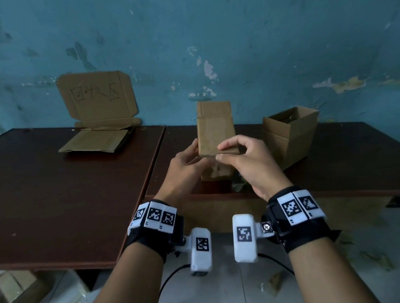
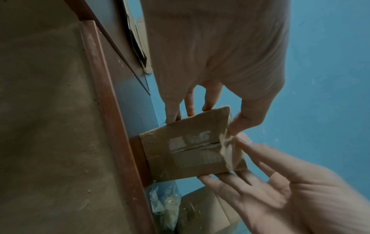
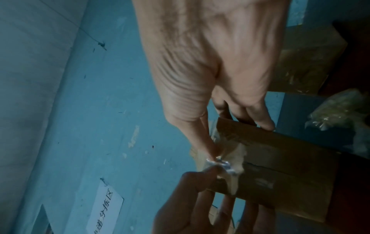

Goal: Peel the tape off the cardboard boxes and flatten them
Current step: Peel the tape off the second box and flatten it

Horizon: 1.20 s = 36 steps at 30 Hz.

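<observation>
Here the small cardboard box (image 1: 215, 135) stands on end near the front edge of the right-hand dark table (image 1: 343, 158), its taped end face turned toward the person. A strip of clear tape (image 2: 227, 148) crosses the seam of that face and is part lifted at the upper edge, crumpled into a loose tab. The left hand (image 1: 183, 164) cups the box's left side, fingers curled round the edge and thumb up by the tab. The right hand (image 1: 244, 160) comes over the top edge, thumb and forefinger closed together at the tape tab, the remaining fingers bent onto the box's right edge — whether both hands truly pinch the film I cannot tell for certain.

The box looks light and fairly stiff, likely to skid or tip unless braced; best held by its side walls. The tape is thin, limp and sticky, apt to tear, so it wants gripping low on the tab, close to the cardboard.

Just to the right sits an open box (image 1: 291, 134); at the far left, flattened cardboard (image 1: 97, 142) lies below a hand-lettered sheet (image 1: 97, 98) leaning on the blue wall (image 1: 255, 34).
</observation>
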Each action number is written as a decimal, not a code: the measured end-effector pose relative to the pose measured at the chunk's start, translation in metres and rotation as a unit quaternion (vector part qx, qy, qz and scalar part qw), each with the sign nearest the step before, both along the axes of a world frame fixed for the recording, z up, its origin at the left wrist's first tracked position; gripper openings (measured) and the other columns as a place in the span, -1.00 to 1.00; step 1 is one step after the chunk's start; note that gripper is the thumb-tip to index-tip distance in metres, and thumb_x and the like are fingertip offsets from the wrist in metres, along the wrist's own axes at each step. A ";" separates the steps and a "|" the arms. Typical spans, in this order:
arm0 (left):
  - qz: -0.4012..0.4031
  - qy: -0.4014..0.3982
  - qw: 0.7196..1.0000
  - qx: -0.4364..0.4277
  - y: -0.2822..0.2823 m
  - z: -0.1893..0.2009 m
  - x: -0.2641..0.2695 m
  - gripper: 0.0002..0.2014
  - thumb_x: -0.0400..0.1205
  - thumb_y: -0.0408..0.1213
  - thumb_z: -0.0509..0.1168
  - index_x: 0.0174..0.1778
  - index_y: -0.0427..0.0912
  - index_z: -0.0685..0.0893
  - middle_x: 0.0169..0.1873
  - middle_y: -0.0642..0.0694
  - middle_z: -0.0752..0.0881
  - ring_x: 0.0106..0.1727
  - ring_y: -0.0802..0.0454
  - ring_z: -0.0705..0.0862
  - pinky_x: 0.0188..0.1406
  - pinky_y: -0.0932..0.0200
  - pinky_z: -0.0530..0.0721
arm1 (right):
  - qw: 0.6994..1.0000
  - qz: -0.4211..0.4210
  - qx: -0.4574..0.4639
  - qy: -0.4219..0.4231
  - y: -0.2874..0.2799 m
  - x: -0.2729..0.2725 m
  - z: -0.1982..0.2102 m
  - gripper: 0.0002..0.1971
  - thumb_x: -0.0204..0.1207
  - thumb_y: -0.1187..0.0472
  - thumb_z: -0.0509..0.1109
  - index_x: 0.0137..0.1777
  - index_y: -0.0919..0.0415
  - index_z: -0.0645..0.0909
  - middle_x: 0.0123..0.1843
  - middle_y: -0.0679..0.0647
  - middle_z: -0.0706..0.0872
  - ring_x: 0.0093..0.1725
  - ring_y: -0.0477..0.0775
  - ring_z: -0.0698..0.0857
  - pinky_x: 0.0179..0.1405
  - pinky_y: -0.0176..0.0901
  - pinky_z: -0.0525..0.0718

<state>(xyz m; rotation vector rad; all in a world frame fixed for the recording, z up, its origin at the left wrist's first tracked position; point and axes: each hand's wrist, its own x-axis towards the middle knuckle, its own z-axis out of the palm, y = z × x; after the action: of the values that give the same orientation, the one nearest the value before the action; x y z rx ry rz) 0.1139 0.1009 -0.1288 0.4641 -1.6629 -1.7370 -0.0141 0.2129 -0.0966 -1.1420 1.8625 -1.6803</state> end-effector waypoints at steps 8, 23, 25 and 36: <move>0.119 -0.029 0.992 -0.016 0.004 -0.007 -0.010 -0.39 0.57 -0.33 0.64 0.47 -0.25 0.50 0.27 -0.10 0.74 0.18 0.25 0.80 0.06 0.30 0.77 | 0.992 -0.096 0.005 0.084 -0.008 -0.001 -0.010 -0.63 0.48 0.27 0.72 0.13 -0.01 0.62 0.12 -0.13 0.72 0.12 -0.20 0.71 -0.03 -0.27 0.75; 0.210 0.081 0.974 -0.013 0.000 -0.012 -0.015 -0.67 0.51 -0.15 0.71 -0.23 -0.24 0.70 -0.04 -0.24 0.91 0.35 -0.11 0.83 0.31 -0.13 0.84 | 0.994 -0.075 -0.073 -0.003 -0.018 -0.001 -0.017 -0.32 0.03 -0.22 0.75 0.05 -0.34 0.40 0.28 0.10 0.75 0.27 0.04 0.82 0.13 0.07 0.89; 0.214 0.083 0.973 -0.005 0.001 -0.011 -0.014 -0.67 0.50 -0.17 0.72 -0.21 -0.29 0.73 -0.05 -0.23 0.91 0.33 -0.14 0.84 0.33 -0.23 0.82 | 0.994 -0.077 -0.076 -0.014 -0.020 0.001 -0.018 -0.33 0.13 -0.15 0.76 0.12 -0.31 0.40 0.32 0.10 0.73 0.30 0.02 0.81 0.18 0.06 0.88; 0.177 0.095 0.979 0.016 -0.001 -0.011 -0.012 -0.76 0.52 -0.29 0.70 -0.22 -0.32 0.77 0.20 -0.24 0.88 0.41 0.12 0.78 0.49 -0.15 0.73 | 0.991 -0.084 -0.099 -0.038 -0.022 -0.005 -0.021 -0.40 0.43 0.29 0.75 0.29 -0.03 0.46 0.37 0.07 0.71 0.36 -0.04 0.77 0.11 -0.17 0.85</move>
<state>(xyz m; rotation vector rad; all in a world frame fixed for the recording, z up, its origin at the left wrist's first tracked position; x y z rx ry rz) 0.1018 0.0997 -0.1397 0.5545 -1.3271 -1.4954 -0.0187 0.1910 -0.1173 -0.9998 1.8207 -2.0129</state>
